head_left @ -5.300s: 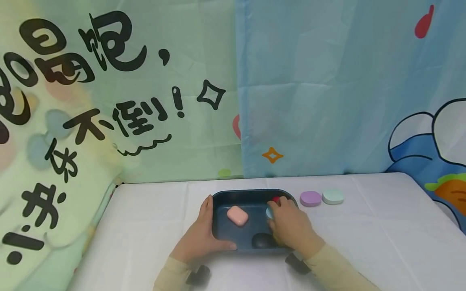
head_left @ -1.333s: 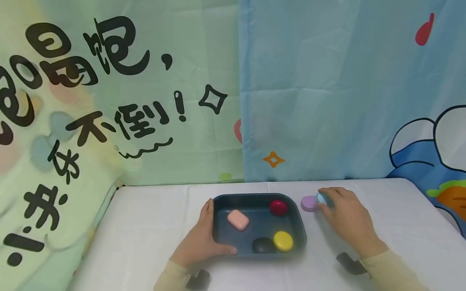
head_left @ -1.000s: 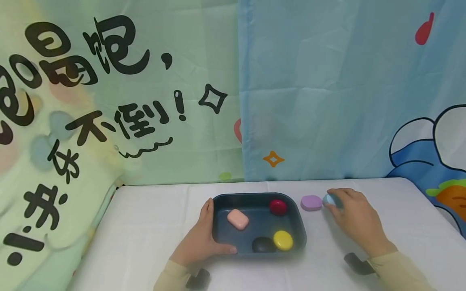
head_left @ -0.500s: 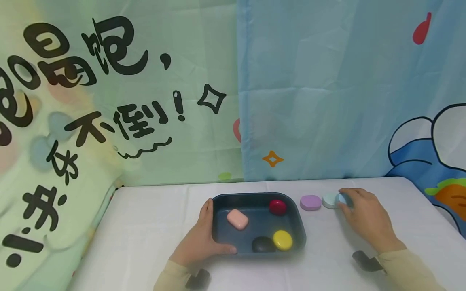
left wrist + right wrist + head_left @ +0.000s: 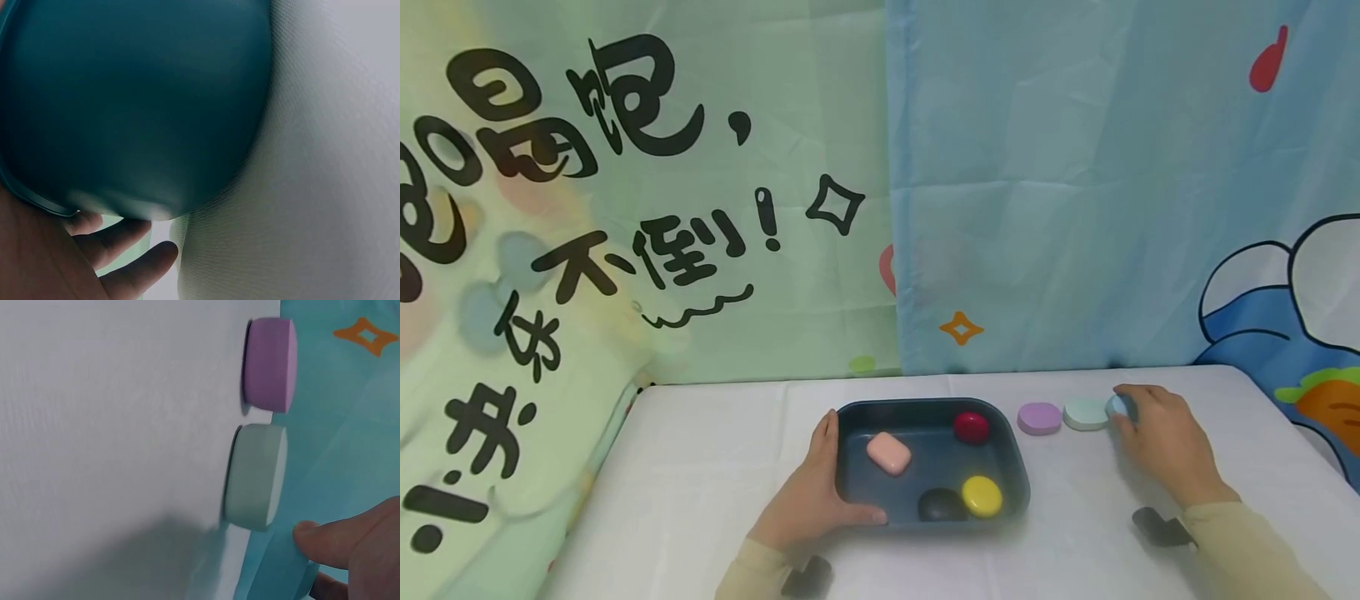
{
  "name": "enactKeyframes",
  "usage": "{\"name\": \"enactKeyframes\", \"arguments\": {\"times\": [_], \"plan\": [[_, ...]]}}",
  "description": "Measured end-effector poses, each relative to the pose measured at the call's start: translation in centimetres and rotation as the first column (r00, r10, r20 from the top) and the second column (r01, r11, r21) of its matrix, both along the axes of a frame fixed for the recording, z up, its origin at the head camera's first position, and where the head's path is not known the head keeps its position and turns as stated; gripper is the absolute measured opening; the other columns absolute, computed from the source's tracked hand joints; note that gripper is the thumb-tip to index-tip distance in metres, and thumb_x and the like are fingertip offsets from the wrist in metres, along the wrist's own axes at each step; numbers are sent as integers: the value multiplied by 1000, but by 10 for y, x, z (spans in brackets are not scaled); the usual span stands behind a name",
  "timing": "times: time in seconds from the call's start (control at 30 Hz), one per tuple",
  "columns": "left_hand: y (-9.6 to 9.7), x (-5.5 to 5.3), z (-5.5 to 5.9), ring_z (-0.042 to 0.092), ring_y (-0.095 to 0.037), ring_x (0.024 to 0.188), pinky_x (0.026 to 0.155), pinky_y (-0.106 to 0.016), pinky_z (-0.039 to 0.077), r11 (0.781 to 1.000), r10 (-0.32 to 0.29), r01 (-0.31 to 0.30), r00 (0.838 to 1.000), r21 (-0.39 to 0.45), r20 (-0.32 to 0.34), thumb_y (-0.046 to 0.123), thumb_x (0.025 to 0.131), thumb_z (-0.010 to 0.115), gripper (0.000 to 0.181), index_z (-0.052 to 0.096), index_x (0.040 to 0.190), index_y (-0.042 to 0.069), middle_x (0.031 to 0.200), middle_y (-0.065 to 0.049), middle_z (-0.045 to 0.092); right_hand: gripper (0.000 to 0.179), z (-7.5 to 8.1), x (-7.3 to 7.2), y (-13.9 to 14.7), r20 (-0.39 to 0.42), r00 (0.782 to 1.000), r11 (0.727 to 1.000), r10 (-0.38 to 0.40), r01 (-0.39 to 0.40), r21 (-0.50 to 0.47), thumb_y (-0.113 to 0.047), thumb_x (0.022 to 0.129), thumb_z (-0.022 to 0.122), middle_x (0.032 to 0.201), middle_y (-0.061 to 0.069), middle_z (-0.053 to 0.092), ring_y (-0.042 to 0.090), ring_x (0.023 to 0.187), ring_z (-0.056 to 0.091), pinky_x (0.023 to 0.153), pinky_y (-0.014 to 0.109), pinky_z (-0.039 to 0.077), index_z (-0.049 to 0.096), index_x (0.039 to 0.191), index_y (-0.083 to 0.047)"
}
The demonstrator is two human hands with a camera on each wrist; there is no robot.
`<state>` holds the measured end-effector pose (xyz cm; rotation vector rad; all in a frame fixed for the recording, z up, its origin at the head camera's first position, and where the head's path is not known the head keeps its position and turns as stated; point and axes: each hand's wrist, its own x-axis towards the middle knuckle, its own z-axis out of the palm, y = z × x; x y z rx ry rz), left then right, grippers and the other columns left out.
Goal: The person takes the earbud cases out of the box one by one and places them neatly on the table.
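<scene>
Bright head view, dimmer wrist views, faint glare on the tray (image 5: 134, 119).

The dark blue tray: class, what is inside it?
A pink bar, red oval, yellow disc and black oval lie inside; the tray floor beneath them is covered.

Curtained tabletop set-up; wider premises, whether home, office or studio, not determinable. Surface (image 5: 662, 517), one, white-covered, beneath the left fingers (image 5: 830, 425) and right fingers (image 5: 1142, 391). Fabric backdrop, two curtains: green curtain (image 5: 820, 283), printed with black lettering (image 5: 571, 252), behind and leftward of the left fingers; blue curtain (image 5: 1037, 167) behind the right fingers, with printed cartoon figure (image 5: 1255, 304) and carrot (image 5: 1333, 400) to their right.
</scene>
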<state>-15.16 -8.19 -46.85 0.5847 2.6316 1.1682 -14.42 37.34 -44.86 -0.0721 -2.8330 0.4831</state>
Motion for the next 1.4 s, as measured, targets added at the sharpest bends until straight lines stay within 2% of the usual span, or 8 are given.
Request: {"name": "enactKeyframes", "arguments": {"times": [0.23, 0.7, 1.2, 1.4], "plan": [[0, 0, 0, 26, -33, 148, 112, -49, 36, 1000, -5, 5, 1000, 2, 7, 61, 67, 87, 142, -4, 161, 5, 168, -16, -2, 39, -6, -6, 8, 13, 1000, 1000, -5, 5, -11, 2, 88, 65, 122, 43, 48, 62, 112, 43, 91, 73, 38, 54, 123, 17], [-1, 0, 0, 28, -32, 148, 112, -48, 37, 1000, -1, 1, 1000, -7, 9, 63, 67, 86, 142, -4, 161, 6, 168, -14, -1, 38, -10, -14, 11, 125, 992, 999, -26, 30, -29, 2, 92, 62, 125, 44, 45, 62, 116, 41, 94, 73, 36, 53, 125, 19], [0, -1, -1, 26, -31, 148, 112, -47, 36, 1000, 5, -5, 1000, -15, 12, 64, 66, 86, 143, -5, 161, 6, 168, -15, -2, 41, -15, -20, 16, 133, 991, 1000, 10, -8, -14, 2, 90, 61, 127, 43, 47, 62, 117, 41, 97, 73, 34, 52, 126, 18], [0, -1, 0, 25, -31, 149, 112, -47, 36, 1000, 3, -3, 1000, -2, 6, 62, 66, 86, 143, -4, 161, 5, 168, -15, -2, 42, -11, -18, 13, 47, 997, 998, 64, -62, -33, 3, 88, 61, 130, 43, 44, 63, 119, 36, 99, 73, 29, 51, 126, 17]]}}
